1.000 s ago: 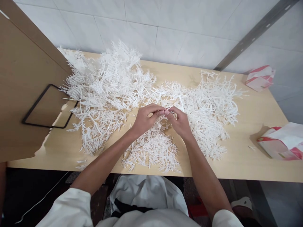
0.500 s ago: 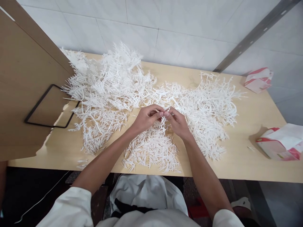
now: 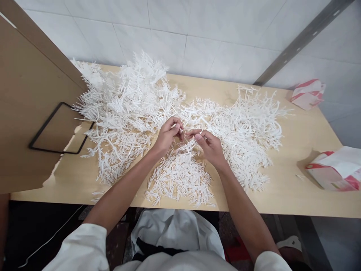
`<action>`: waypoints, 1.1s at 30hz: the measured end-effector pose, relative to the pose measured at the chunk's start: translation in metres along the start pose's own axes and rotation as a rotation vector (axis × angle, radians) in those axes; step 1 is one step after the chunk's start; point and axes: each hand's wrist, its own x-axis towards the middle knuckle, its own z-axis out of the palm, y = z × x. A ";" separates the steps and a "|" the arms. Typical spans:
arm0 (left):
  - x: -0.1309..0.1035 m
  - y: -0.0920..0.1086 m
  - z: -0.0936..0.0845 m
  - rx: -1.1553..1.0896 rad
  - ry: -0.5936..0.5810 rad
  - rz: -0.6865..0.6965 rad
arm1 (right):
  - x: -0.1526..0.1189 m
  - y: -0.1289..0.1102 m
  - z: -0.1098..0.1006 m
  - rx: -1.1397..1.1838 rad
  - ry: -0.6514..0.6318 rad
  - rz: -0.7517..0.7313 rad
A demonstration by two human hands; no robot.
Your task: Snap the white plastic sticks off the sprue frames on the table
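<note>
My right hand (image 3: 210, 146) is closed, with thumb and forefinger pinched on a white branched plastic stem (image 3: 189, 146) that sticks out to the left below the fingers. Just to the left, my left hand (image 3: 168, 137) has its fingers curled together; a small white stick piece (image 3: 181, 130) shows at the fingertips. The two hands are slightly apart. Below them, near the table's front edge, lies a heap of short loose white sticks (image 3: 180, 177).
A tall pile of white branched stems (image 3: 132, 94) spreads over the table (image 3: 284, 180) at left. Another pile (image 3: 248, 128) lies to the right. A cardboard box (image 3: 34, 94) stands far left, with a black rectangular frame (image 3: 42, 128). Two red-and-white packets (image 3: 335, 169) sit at right.
My left hand has moved left, away from my right hand, where the fingertips met before. More of the branched stem now shows under my right hand.
</note>
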 end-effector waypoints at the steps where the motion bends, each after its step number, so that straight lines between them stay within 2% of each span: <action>1: 0.001 0.002 -0.001 0.028 0.009 0.028 | 0.000 0.000 0.001 -0.034 0.034 0.012; 6: -0.004 0.010 0.004 0.350 -0.071 0.223 | 0.003 0.008 0.002 -0.143 0.121 0.008; 10: -0.007 0.008 0.009 0.538 -0.179 0.255 | 0.004 0.011 0.002 -0.147 0.147 0.003; 14: -0.004 0.006 0.004 0.572 -0.178 0.257 | 0.003 0.009 0.002 -0.144 0.092 0.077; 18: -0.003 0.013 -0.002 0.562 -0.242 0.207 | 0.002 0.008 0.001 -0.121 0.017 0.072; 22: -0.006 0.015 0.000 0.821 -0.285 0.298 | 0.003 0.009 0.001 -0.204 -0.025 0.002; 24: -0.007 0.012 0.001 0.915 -0.257 0.327 | 0.003 0.010 0.003 -0.271 -0.012 -0.039; 28: -0.005 0.009 -0.005 0.792 -0.110 0.225 | 0.002 0.009 0.004 -0.305 0.105 -0.062; 31: -0.002 0.013 -0.009 0.656 -0.105 0.204 | 0.003 0.008 0.001 -0.252 0.192 -0.003; 33: -0.002 0.016 -0.008 0.627 -0.136 0.223 | 0.004 0.008 -0.002 -0.229 0.204 0.022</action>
